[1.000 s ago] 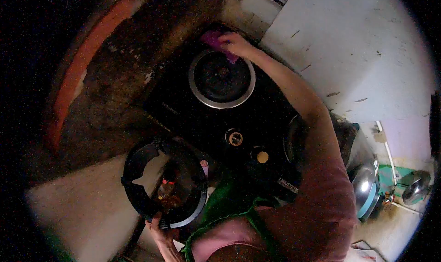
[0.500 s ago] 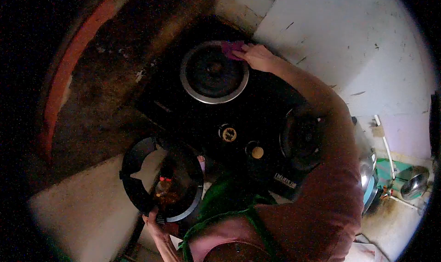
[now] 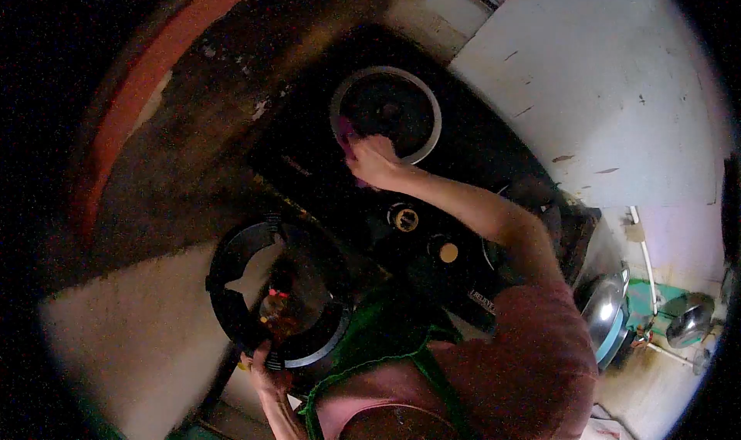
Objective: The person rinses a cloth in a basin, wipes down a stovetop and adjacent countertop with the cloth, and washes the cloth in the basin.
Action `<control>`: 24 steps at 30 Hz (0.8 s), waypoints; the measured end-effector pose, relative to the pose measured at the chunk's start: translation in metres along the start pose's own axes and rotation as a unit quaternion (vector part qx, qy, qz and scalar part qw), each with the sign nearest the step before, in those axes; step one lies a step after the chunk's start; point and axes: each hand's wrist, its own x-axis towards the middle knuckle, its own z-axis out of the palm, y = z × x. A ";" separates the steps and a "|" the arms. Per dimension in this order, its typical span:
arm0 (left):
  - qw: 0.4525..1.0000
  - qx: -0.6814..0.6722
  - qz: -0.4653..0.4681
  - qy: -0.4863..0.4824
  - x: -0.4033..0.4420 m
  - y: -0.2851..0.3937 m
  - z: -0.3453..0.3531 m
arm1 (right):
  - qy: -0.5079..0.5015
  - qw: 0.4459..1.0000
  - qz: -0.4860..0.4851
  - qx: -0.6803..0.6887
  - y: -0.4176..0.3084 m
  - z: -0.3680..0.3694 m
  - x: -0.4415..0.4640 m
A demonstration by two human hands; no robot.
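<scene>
My right hand (image 3: pixel 376 162) is closed around a purple cloth (image 3: pixel 344 131) and presses it on the lower left side of a silver burner ring (image 3: pixel 436 120). That ring lies around a dark burner on a black gas stove (image 3: pixel 482 147). At the lower left, my left hand (image 3: pixel 266 369) grips the bottom of a large black stove ring with notches (image 3: pixel 225 313), which is tilted up beside the stove's front. Its underside fingers are partly hidden.
Two stove knobs (image 3: pixel 406 220) sit on the stove front, with a second burner partly behind my right arm. A pale panel (image 3: pixel 594 93) stands at upper right. Metal pans (image 3: pixel 604 305) and a white pipe (image 3: pixel 647 262) are at the right. A green apron (image 3: pixel 386 328) covers my front.
My right hand and the purple cloth have moved from the burner ring's upper right around to its lower left. My left hand still holds the black stove ring. The view has shifted slightly.
</scene>
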 end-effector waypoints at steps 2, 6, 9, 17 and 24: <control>1.000 -0.016 -0.009 -0.017 0.008 -0.005 -0.013 | 0.008 0.998 0.052 0.046 -0.014 -0.001 0.036; 0.999 0.019 0.016 0.025 0.003 -0.006 -0.011 | 0.198 0.978 0.015 0.067 -0.015 0.011 0.091; 1.000 0.012 0.007 0.000 0.014 -0.018 -0.023 | 0.154 0.983 0.092 -0.039 0.002 -0.024 0.129; 0.997 0.068 0.016 -0.017 0.028 -0.027 -0.035 | 0.137 0.982 -0.038 -0.123 0.018 0.041 0.137; 0.999 0.026 0.019 -0.006 0.023 -0.014 -0.024 | -0.034 0.975 -0.199 0.095 -0.074 0.095 0.007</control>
